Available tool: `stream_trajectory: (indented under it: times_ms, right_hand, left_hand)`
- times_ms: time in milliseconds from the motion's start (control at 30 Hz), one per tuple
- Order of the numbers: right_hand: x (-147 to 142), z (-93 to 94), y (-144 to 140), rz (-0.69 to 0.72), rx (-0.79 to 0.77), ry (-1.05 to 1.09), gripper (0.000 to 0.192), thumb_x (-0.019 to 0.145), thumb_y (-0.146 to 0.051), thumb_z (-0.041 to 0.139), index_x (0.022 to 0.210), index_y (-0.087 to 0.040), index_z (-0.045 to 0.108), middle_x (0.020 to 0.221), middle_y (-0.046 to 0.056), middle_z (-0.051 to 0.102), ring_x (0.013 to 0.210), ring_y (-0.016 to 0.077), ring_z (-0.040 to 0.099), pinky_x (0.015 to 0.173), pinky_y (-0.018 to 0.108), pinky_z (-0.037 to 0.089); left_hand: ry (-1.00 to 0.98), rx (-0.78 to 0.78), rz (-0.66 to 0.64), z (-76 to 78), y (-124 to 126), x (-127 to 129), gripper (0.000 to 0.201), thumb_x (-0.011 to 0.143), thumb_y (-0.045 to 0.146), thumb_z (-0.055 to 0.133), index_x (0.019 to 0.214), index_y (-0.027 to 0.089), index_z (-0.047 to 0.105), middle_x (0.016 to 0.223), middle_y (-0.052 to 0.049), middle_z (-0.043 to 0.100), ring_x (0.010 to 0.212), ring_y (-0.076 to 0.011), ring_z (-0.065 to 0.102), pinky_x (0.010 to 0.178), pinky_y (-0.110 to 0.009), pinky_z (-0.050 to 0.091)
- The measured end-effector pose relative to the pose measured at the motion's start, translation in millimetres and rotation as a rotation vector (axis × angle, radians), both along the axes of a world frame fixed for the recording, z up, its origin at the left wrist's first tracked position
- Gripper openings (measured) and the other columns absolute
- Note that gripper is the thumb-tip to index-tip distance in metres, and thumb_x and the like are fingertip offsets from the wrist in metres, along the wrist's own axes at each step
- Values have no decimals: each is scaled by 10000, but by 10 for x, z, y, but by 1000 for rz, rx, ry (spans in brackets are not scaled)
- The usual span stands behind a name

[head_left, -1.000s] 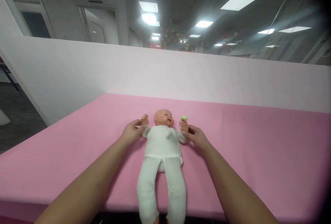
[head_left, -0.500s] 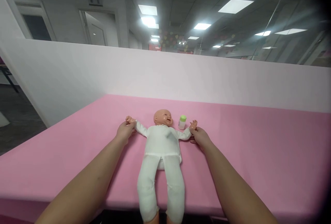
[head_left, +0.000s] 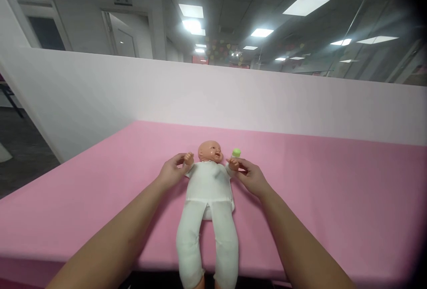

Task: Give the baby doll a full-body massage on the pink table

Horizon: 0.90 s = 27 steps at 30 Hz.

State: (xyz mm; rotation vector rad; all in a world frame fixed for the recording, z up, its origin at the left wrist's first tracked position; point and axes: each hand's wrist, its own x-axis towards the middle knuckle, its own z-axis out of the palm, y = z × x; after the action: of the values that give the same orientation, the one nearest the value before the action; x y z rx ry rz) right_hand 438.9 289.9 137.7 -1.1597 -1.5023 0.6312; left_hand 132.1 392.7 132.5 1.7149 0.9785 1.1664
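A baby doll (head_left: 209, 184) with a bald head and a white cloth body lies on its back, its legs reaching the near edge of the pink surface. My left hand (head_left: 173, 171) is closed around the doll's arm on the left, just by its small fist. On the other side my right hand (head_left: 251, 175) grips the doll's other arm near the wrist. Both doll arms are bent, with their hands raised beside the shoulders. A small bottle with a green cap (head_left: 236, 152) stands behind my right hand, which hides most of its body.
The pink table (head_left: 316, 200) spreads wide to both sides. A white partition (head_left: 233, 98) runs along its far edge, with a glass panel above. Dark floor (head_left: 30, 146) shows past the table at the left, and an open door (head_left: 123, 40) is in the background.
Both my hands have moved inward, folding the doll's outstretched arms in toward its shoulders. My right hand now covers most of the bottle, which was in full view before.
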Motion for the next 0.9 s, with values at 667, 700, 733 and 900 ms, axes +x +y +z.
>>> stream_trajectory:
  times_ms: [667, 700, 733, 900]
  right_hand:
    - [-162, 78, -69, 181, -43, -344, 345, 819, -320, 786, 1162, -358, 776, 1456, 13, 582, 1355, 330, 533, 1133, 491, 449]
    - [-170, 75, -65, 173, -43, -322, 351, 814, -313, 788, 1162, -351, 774, 1435, 14, 600, 1347, 326, 538, 1133, 497, 447]
    - [-172, 66, -60, 161, -50, -297, 358, 810, -308, 788, 1166, -343, 770, 1414, 18, 617, 1338, 322, 543, 1135, 502, 443]
    - [-82, -9, -15, 121, -140, -74, 399, 829, -379, 782, 1213, -284, 731, 1329, 63, 671, 1233, 292, 618, 1091, 483, 479]
  left_hand:
    - [393, 199, -219, 79, -26, 12, 386, 675, 225, 768, 1051, 289, 823, 1270, -61, 698, 1018, -311, 706, 890, -384, 557]
    - [396, 222, -202, 73, -26, 12, 373, 686, 241, 770, 1052, 292, 822, 1246, -58, 709, 1033, -312, 701, 890, -380, 557]
    - [399, 241, -184, 68, -27, 12, 361, 699, 263, 775, 1056, 295, 819, 1223, -55, 719, 1050, -312, 696, 892, -377, 556]
    - [353, 154, -124, 24, -10, -12, 435, 755, 423, 765, 1162, 271, 769, 1228, -67, 723, 1056, -300, 682, 874, -378, 556]
